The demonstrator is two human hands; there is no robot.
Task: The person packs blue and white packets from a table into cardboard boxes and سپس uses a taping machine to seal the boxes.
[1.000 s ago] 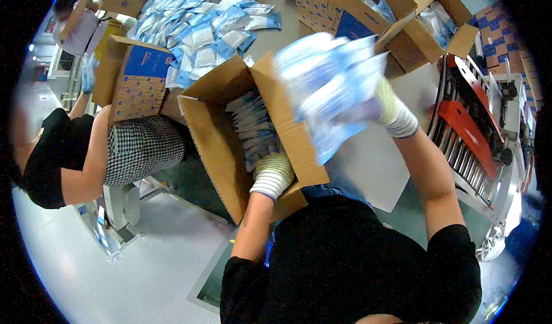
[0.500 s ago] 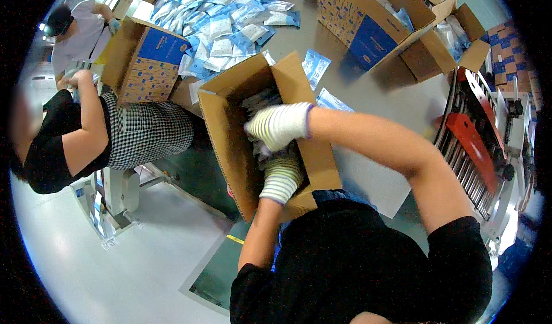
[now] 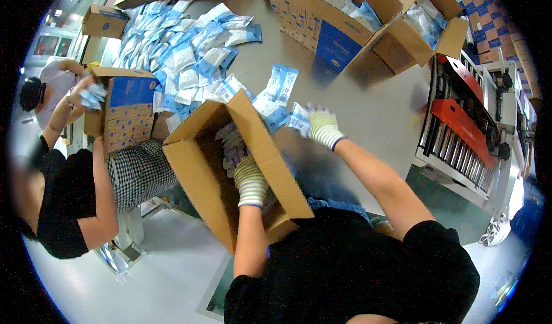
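A tall open cardboard box (image 3: 198,180) stands tilted in front of me. Inside it lie several packets (image 3: 230,140), dark in the shadow. My left hand (image 3: 251,180), in a striped white knit glove, reaches into the box with its fingers stretched out against the packets; the fingertips are partly lost in shadow. Right of the box, my right hand (image 3: 324,126), gloved the same way, lies on the table with fingers extended, touching the edge of a small blue-and-white packet (image 3: 298,119). Other blue-and-white packets (image 3: 280,85) lie just beyond it.
A large heap of packets (image 3: 184,56) covers the grey table (image 3: 356,108) at far left. Filled cartons (image 3: 330,45) stand at the back. A roller conveyor (image 3: 448,134) with red guards is at right. On the left, a co-worker (image 3: 75,192) holds packets beside another carton (image 3: 131,108).
My right hand has come out of the box and moved right to the packet on the table. My left hand stays in the box. The co-worker's arm has moved up to the carton.
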